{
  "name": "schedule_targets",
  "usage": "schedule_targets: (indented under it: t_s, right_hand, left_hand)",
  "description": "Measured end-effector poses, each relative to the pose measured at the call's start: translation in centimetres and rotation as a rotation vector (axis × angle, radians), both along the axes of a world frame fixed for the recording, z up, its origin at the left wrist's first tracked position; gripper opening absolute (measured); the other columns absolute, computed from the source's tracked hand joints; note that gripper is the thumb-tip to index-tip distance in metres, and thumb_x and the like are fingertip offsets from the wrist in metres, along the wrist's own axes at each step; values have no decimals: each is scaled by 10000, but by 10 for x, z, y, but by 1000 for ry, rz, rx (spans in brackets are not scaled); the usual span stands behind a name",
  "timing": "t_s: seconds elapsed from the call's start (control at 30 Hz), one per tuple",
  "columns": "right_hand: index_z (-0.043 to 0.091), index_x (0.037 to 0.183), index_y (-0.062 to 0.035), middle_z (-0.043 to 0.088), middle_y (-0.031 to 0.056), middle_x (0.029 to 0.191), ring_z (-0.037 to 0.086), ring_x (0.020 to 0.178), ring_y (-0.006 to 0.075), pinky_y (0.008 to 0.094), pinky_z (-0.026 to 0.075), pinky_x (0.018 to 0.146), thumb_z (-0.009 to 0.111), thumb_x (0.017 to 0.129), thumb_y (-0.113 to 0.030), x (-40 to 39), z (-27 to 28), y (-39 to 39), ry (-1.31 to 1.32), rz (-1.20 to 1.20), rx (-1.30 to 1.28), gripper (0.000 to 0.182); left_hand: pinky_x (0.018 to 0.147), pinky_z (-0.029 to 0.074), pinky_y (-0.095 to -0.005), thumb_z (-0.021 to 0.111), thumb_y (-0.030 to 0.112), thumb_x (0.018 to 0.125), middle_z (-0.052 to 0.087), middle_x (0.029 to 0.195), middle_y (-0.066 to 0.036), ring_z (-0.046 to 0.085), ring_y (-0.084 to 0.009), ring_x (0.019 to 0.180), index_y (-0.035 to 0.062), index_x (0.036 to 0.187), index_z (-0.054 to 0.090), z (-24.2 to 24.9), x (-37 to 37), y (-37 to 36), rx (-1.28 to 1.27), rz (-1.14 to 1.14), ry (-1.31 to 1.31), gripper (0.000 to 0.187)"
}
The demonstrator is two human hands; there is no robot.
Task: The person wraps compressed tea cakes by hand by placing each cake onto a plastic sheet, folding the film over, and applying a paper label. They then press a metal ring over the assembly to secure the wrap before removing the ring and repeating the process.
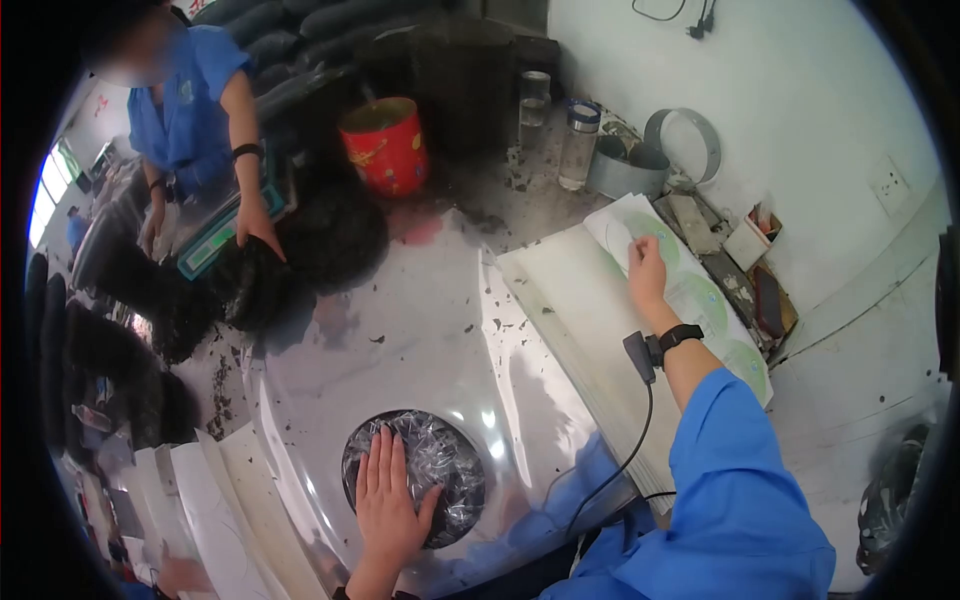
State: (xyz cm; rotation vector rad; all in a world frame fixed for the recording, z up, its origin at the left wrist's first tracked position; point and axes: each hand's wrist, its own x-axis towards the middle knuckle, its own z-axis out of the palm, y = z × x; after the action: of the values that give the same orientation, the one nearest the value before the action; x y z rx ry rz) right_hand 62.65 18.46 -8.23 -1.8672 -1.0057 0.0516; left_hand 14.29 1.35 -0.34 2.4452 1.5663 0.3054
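Left hand (388,498) lies flat, fingers spread and straight, pressing on a round disc (425,485) of dark stuff wrapped in crinkly clear plastic. The disc sits in a circular opening in a shiny, curved metal cover (400,330) that fills the middle of the worktop, close to the bottom of the view. The metal is mirror-bright and dotted with little dark crumbs.

Right hand (645,272) is out to the right, open, with the fingertips resting on the top sheet of round green labels (690,290). The labels are pale green circles on a white backing, and that sheet sits on a thick stack of white sheets (570,330) with smooth, flat edges. It isn't clamped on anything, just touching. There's a black watch (680,335) on that wrist, a small black clip with a cable beside it, and a blue sleeve (740,480).

So the two hands are well apart, one on the wrapped disc, one on the labels.

Further back there's a red tin bucket (385,145), two clear glass jars (558,130), and a grey metal ring (690,140) leaning at the white wall. On the left another person in a blue shirt (190,100) has a hand (255,225) on a pile of dark, stringy material (290,260) next to a green scale (215,240). More white sheets fan out at the lower left.
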Motion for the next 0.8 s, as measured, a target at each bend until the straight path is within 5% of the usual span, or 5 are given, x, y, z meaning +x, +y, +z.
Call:
schedule_targets:
  t_s: [0.3, 0.4, 0.5, 0.67, 0.8]
  right_hand:
    - [657, 971, -3, 652, 79, 752, 566, 698, 127, 316, 473, 668, 584, 949, -302, 80, 216, -26, -299, -6, 402, 308]
    - [515, 1308, 17, 573, 154, 1258, 584, 1035, 164, 313, 512, 816, 493, 986, -423, -24, 172, -42, 362, 172, 235, 546]
    - [367, 1431, 24, 365, 167, 1497, 351, 1383, 260, 351, 239, 1150, 392, 1020, -415, -131, 95, -91, 426, 588, -142, 602]
    - [395, 1427, -37, 377, 145, 1492, 335, 1399, 288, 389, 302, 1127, 625, 863, -328, -284, 99, -179, -368, 1206, 4, 674]
    - [428, 1388, -38, 432, 150, 1438, 428, 1320, 310, 509, 287, 1112, 647, 830, -392, -305, 93, -194, -738, 1243, -218, 696]
  left_hand:
    - [1162, 187, -450, 624, 360, 845, 295, 1517, -216, 265, -343, 1420, -52, 1445, 284, 2, 1, -1, 20, 6, -11, 803]
    - [1132, 251, -474, 659, 346, 843, 319, 1486, -187, 288, -383, 1384, -30, 1371, 351, -7, -5, -5, 105, 37, -242, 718]
    - [1094, 297, -484, 663, 316, 850, 353, 1432, -197, 333, -408, 1328, -20, 1292, 412, -15, -16, -7, 89, 33, -389, 609]
    - [1074, 336, -466, 648, 224, 794, 442, 1298, -198, 405, -399, 1263, 4, 1225, 516, -50, -18, 2, 199, -76, -93, 501]
    - [1031, 403, -425, 640, 211, 740, 499, 1245, -191, 450, -378, 1239, -10, 1248, 519, -46, -8, -2, 126, 30, -611, 567]
